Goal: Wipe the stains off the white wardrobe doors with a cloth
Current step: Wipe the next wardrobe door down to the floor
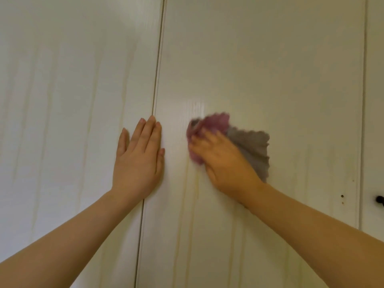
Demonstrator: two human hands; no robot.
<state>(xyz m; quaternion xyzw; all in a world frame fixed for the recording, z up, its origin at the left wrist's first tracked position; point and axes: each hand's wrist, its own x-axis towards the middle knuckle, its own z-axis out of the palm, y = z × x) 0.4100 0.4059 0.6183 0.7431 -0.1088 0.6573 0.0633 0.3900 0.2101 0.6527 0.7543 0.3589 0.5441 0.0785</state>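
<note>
Two white wardrobe doors fill the view, the left door point(68, 100) and the right door point(270, 69), split by a thin vertical gap. Faint yellowish streaks run down both. My left hand point(138, 159) lies flat across the gap with straight fingers pressed on the doors. My right hand point(224, 161) presses a pink and grey cloth point(255, 148) against the right door; hand and cloth are blurred by motion, and the fingers curl over the pink part. A shiny wet patch shows just above and left of the cloth.
A narrow third panel point(374, 100) stands at the far right with a dark knob point(379, 199) on it. Small dark specks point(342, 196) mark the right door near its right edge.
</note>
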